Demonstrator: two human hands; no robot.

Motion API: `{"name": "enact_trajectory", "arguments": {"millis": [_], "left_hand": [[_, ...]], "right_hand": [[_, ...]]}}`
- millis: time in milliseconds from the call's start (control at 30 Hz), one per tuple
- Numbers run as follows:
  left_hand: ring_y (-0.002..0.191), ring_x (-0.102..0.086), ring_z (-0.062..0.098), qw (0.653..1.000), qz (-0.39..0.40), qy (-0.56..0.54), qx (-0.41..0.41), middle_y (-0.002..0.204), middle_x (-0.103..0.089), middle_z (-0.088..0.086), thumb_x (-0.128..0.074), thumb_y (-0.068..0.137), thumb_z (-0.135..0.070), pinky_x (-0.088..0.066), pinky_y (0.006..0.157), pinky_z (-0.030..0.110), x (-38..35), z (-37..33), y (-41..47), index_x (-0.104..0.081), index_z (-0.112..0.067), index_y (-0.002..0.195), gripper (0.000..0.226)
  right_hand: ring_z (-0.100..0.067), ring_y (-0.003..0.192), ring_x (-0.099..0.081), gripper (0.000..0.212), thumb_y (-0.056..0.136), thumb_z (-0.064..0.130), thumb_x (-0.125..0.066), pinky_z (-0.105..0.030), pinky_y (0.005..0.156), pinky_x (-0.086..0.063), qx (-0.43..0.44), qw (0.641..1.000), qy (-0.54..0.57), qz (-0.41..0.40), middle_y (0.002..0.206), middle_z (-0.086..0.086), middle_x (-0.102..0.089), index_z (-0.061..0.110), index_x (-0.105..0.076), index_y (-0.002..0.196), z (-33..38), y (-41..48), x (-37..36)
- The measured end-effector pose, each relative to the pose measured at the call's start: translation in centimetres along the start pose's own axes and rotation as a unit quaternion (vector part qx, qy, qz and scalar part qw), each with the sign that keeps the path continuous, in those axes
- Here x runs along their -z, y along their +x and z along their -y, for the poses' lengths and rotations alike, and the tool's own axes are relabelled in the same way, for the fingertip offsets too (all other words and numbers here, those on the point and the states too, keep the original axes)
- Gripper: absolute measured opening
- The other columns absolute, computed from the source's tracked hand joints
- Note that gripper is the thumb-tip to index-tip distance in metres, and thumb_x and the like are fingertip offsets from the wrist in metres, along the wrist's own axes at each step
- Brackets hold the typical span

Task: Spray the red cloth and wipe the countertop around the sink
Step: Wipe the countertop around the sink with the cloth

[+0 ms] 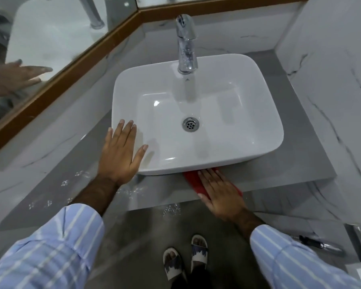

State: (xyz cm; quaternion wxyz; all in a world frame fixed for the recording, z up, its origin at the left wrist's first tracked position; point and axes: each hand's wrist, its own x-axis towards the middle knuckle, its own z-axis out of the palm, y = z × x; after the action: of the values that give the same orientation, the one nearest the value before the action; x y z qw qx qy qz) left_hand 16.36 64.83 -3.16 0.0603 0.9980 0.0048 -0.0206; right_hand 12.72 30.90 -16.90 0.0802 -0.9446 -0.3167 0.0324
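The red cloth (194, 182) lies flat on the grey countertop (279, 170), just in front of the white sink (265, 113). My right hand (219, 192) presses flat on the cloth, fingers pointing toward the sink's front wall. Most of the cloth is hidden under that hand. My left hand (121, 153) rests on the sink's front left corner, fingers spread, holding nothing. No spray bottle is in view.
A chrome tap (186, 44) stands at the back of the sink. A wood-framed mirror (56, 74) runs along the left wall; marble walls close the right side. Water droplets (79, 184) speckle the counter's left front. Below are the floor and my sandalled feet (186, 255).
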Motion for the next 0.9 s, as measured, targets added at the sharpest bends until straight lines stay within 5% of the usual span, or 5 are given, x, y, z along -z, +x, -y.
{"name": "enact_trajectory", "arguments": {"millis": [167,300,633,800,900], "left_hand": [[0.168,-0.009,0.028,0.999,0.011,-0.016,0.025,0.179,-0.019,0.010,-0.010,0.100,-0.065,-0.006,0.139,0.053,-0.3,-0.1,-0.1,-0.024,-0.006,0.168,0.090],[0.168,-0.012,0.027,0.999,0.011,-0.010,0.032,0.178,-0.023,0.010,-0.019,0.106,-0.060,-0.001,0.137,0.047,-0.6,0.0,0.0,-0.026,-0.006,0.167,0.082],[0.168,-0.008,0.028,0.998,-0.027,-0.025,0.058,0.180,-0.016,0.010,-0.023,0.107,-0.059,0.003,0.135,0.046,-1.3,0.0,-0.2,-0.019,-0.007,0.169,0.081],[0.168,-0.004,0.031,0.986,-0.047,-0.132,0.089,0.181,-0.008,0.013,-0.025,0.109,-0.057,-0.005,0.139,0.052,-1.2,-0.2,-0.7,-0.011,-0.005,0.169,0.080],[0.169,0.001,0.024,0.961,-0.077,-0.222,0.148,0.182,-0.003,0.007,-0.019,0.109,-0.059,-0.001,0.139,0.048,-0.2,1.8,-3.7,-0.008,-0.010,0.171,0.079]], "right_hand": [[-0.034,0.154,-0.036,0.069,0.107,0.044,-0.040,-0.052,0.129,-0.022,-0.062,0.998,0.027,0.014,0.167,-0.018,-0.036,0.003,-0.029,0.162,4.7,1.2,-0.5],[-0.033,0.159,-0.024,0.071,0.109,0.048,-0.032,-0.049,0.130,-0.012,0.036,0.998,0.028,0.043,0.172,-0.015,-0.024,0.005,-0.019,0.165,10.6,5.0,-0.9],[-0.028,0.159,-0.027,0.070,0.109,0.054,-0.026,-0.049,0.129,-0.022,0.013,0.997,0.035,0.070,0.172,-0.008,-0.027,0.016,-0.015,0.165,8.0,4.1,-1.6],[-0.028,0.158,-0.030,0.071,0.108,0.050,-0.033,-0.043,0.130,-0.013,0.039,0.997,0.028,0.067,0.171,-0.009,-0.030,0.013,-0.014,0.165,13.1,7.2,-2.1],[-0.030,0.154,-0.037,0.072,0.106,0.048,-0.039,-0.044,0.129,-0.022,0.057,0.996,0.028,0.059,0.168,-0.012,-0.036,0.009,-0.023,0.164,15.4,8.7,-2.3]]}}
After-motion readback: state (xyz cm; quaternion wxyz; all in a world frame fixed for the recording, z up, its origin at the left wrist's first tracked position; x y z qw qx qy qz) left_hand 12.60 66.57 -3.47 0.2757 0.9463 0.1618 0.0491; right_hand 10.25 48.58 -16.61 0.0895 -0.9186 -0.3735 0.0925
